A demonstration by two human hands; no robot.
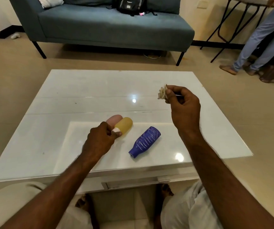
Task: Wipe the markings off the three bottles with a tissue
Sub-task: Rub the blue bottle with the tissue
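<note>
Three bottles lie on their sides on the glossy white table [86, 90]. A yellow bottle [124, 125] with a white cap rests against a pink bottle [114, 119] behind it. My left hand [100, 139] pinches the yellow bottle at its white cap end. To the right lies a blue bottle [145, 141], apart from the others, covered in white scribble marks, its neck pointing toward me. My right hand [182, 104] is raised above the table's right side and pinches a crumpled tissue [162, 94] between thumb and fingertips.
A blue-grey sofa [100, 25] with a black backpack [131, 5] stands beyond the table. A person's legs [257, 42] and a black metal stand are at the far right. My knees sit under the table's near edge.
</note>
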